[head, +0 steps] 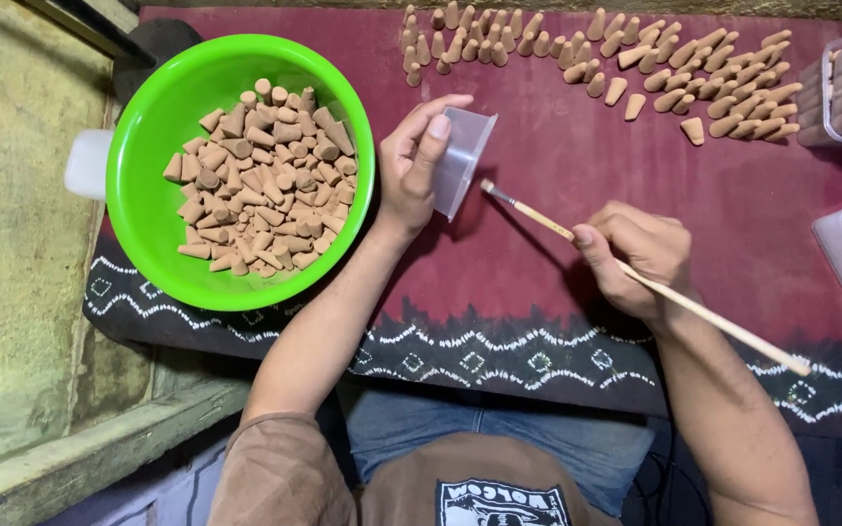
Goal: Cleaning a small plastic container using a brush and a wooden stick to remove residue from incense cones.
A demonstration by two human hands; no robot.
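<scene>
Red cloth (557, 244) with a dark patterned border covers the work surface. On it, at the left, stands a green bowl (138, 175) full of small brown cones (260, 185); more cones (635, 58) stand in rows at the top. The left hand (411, 166) grips a small clear cup (462, 156), tilted, near the bowl. The right hand (635, 253) pinches a thin brush (635, 278), tip just beside the cup. A hard push might, I think, slip the light cup from the fingers.

A home craft workshop: clay-coloured cones (635, 63) drying in rows on a batik cloth (538, 331).
</scene>
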